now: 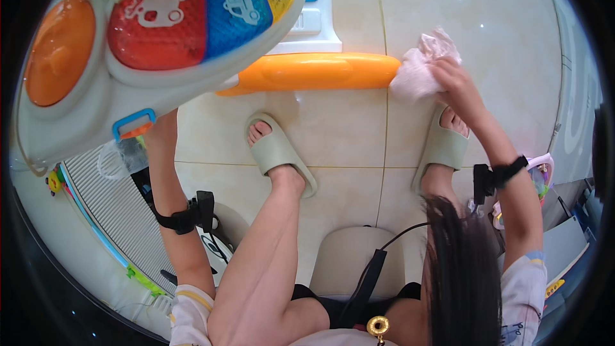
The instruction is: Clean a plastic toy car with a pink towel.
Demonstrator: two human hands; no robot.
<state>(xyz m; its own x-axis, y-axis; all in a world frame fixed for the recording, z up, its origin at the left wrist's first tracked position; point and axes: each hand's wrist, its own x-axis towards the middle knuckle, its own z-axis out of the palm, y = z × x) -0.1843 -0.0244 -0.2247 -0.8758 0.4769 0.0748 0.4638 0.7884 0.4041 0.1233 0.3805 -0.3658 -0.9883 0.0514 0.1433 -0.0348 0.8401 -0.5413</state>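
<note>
My right hand [450, 77] grips a crumpled pale pink cloth [417, 74]. The cloth touches the right end of an orange plastic bar [317, 71] on a children's toy. At the upper left, close to the camera, is the toy's white plastic panel [129, 93] with red, blue and yellow translucent sections and an orange oval part [60, 52]. My left forearm [168, 168] reaches up beneath this panel, which hides most of the hand, so its grip is not visible. A blue plastic loop [134, 124] juts from the panel's lower edge near the left wrist.
The toy's white base [307, 45] is on the tiled floor [336, 129]. My feet, in pale green slide sandals [276, 151], are planted apart. A beige stool seat [358, 259] is beneath me. Bagged items [127, 156] lie at left; colourful toys [540, 173] are at right.
</note>
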